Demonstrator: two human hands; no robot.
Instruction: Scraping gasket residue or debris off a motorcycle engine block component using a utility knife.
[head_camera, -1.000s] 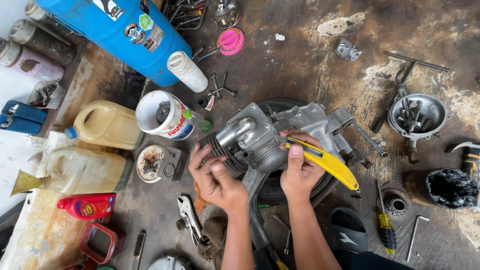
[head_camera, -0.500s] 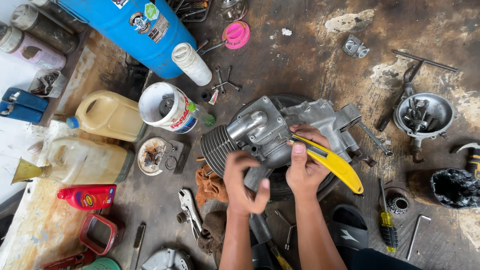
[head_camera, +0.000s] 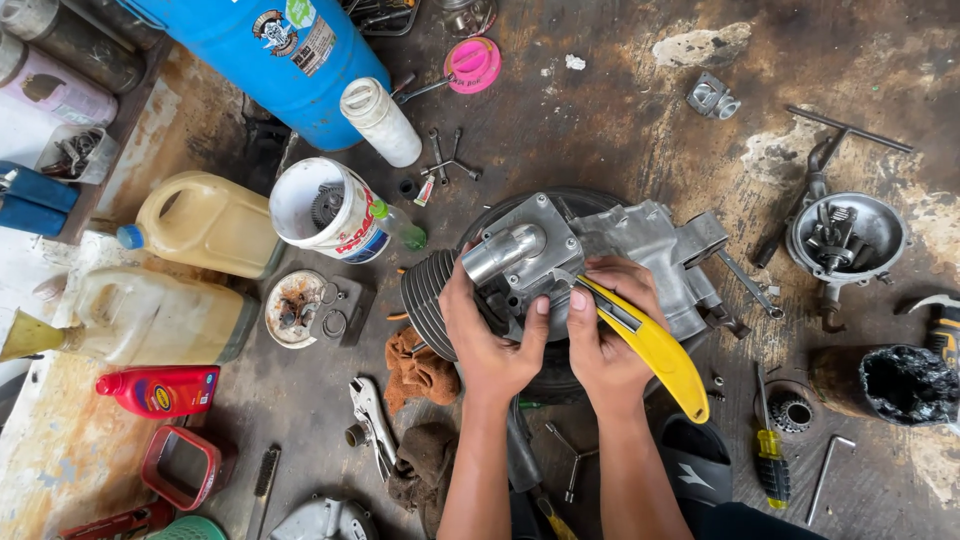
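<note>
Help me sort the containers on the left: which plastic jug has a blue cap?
The upper yellowish jug, lying beside the white bucket. Its blue cap points left; the paler jug below it carries a yellow funnel instead.

A blue barrel (head_camera: 285, 60) is standing at the upper left of the frame, two yellowish jugs (head_camera: 205, 220) are lying at the left, a red bottle (head_camera: 160, 390) is resting below them, and a metal bowl of parts (head_camera: 845, 235) is sitting at the right.

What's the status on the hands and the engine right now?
Left hand grips engine. Right hand holds yellow knife against it. Rag beside, nothing blocking.
</note>
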